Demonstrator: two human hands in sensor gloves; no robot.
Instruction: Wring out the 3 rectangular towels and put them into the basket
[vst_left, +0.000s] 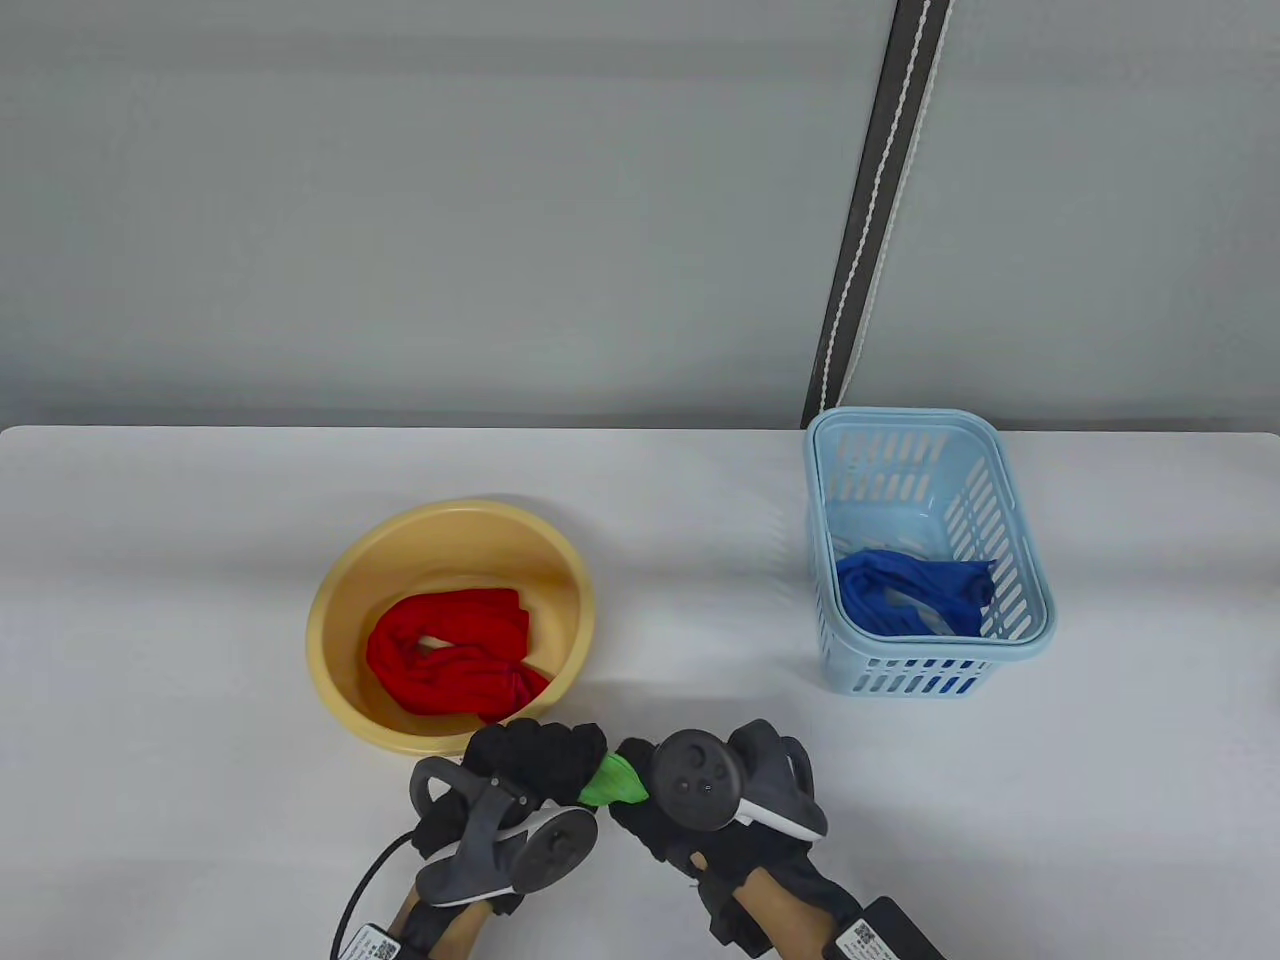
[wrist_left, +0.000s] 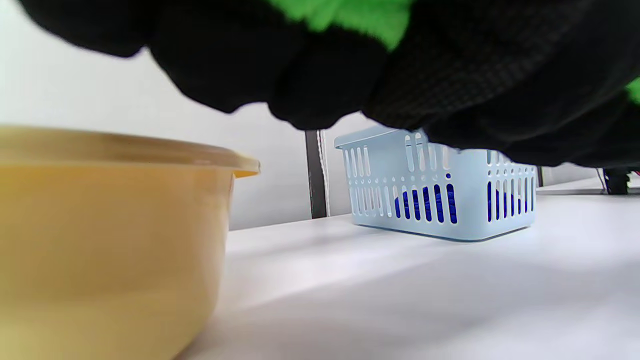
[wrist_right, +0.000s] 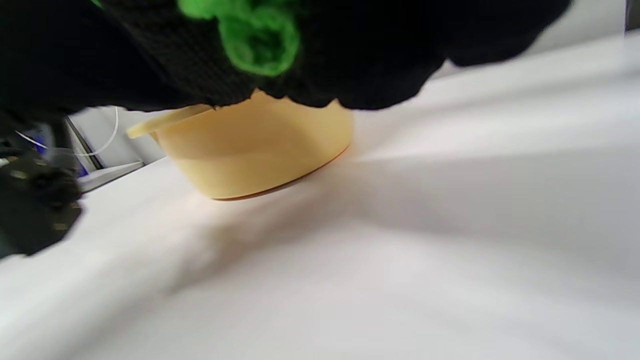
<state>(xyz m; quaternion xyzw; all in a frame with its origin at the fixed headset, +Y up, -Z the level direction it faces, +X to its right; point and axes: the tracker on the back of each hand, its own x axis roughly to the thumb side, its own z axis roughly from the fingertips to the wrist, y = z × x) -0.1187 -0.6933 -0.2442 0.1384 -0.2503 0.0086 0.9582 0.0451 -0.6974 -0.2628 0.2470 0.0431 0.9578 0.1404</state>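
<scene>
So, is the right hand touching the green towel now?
Touching. In the table view the right hand grips one end of the green towel; the right wrist view shows its fingers curled round it.

Even, soft light fills all three views, with no glare. On the table (vst_left: 200, 560), faint broad shadow bands run crosswise beyond the fingers (vst_left: 560, 745). The table view is sharp throughout. In the left wrist view the gloved fingers (wrist_left: 320, 90) at the top are blurred, and the bowl (wrist_left: 100, 240) below them is soft. The right wrist view is smeared overall; fingers (wrist_right: 125, 60), bowl (wrist_right: 260, 145) and table (wrist_right: 400, 250) lack crisp edges.
</scene>
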